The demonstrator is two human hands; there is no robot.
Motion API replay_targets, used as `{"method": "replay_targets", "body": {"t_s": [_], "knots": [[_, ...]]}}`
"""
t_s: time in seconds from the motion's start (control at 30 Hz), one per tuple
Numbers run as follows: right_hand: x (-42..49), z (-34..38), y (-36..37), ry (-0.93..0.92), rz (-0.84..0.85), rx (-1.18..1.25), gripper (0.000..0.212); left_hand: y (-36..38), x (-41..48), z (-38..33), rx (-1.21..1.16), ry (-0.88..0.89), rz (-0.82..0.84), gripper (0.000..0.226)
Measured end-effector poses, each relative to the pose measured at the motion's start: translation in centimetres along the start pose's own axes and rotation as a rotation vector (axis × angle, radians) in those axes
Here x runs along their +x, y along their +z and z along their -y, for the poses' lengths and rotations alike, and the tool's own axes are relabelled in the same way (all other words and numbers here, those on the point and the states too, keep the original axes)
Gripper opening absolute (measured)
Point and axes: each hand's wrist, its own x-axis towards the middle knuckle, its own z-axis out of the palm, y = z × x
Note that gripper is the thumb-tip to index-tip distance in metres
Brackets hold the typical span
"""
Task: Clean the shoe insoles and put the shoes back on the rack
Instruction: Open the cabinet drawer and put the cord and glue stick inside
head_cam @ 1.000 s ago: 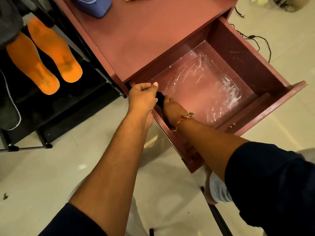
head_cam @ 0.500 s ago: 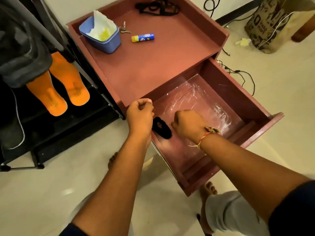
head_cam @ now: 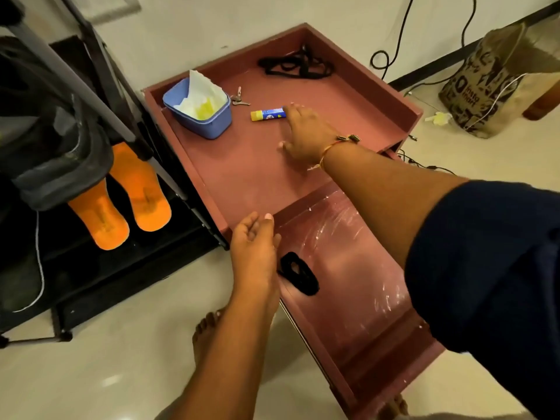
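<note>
Two orange insoles (head_cam: pixel 121 204) lie on a dark shelf of the shoe rack (head_cam: pixel 91 268) at the left, partly under a grey shoe (head_cam: pixel 57 165). My right hand (head_cam: pixel 306 134) reaches over the red cabinet top (head_cam: pixel 242 171), fingers stretched out and touching the end of a small blue and yellow stick (head_cam: pixel 268 113). My left hand (head_cam: pixel 254 247) hangs relaxed at the corner of the open drawer (head_cam: pixel 348 268), holding nothing. A small black object (head_cam: pixel 300 274) lies in the drawer beside it.
A blue tub (head_cam: pixel 200 116) with white tissue, keys (head_cam: pixel 239 100) and a black strap (head_cam: pixel 297 66) sit on the cabinet top. Cables (head_cam: pixel 394 50) and a printed paper bag (head_cam: pixel 485 86) are on the floor at the right. My bare feet (head_cam: pixel 209 331) stand below the drawer.
My right hand left the drawer and moved up over the cabinet top to the blue and yellow stick. My left hand relaxed its curl. The black object stays in the drawer.
</note>
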Motion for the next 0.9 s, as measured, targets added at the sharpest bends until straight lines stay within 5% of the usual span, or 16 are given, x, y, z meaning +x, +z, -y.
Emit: {"method": "replay_targets", "body": {"t_s": [0.23, 0.43, 0.73, 0.9], "knots": [[5.1, 0.0, 1.2, -0.016, 0.084, -0.070, 0.074, -0.2, 0.7, 0.3, -0.025, -0.043, 0.029, 0.036], [3.8, -1.0, 3.0, -0.056, -0.063, -0.111, 0.044, 0.0, 1.4, 0.3, -0.033, -0.048, 0.003, 0.031], [-13.3, -4.0, 1.6, -0.064, -0.040, 0.091, 0.029, 1.4, 1.3, 0.8, 0.030, -0.048, 0.048, 0.032], [-23.4, -6.0, 2.7, 0.120, 0.227, 0.072, 0.026, 2.2, 0.4, 1.4, 0.091, -0.059, 0.056, 0.003]]}}
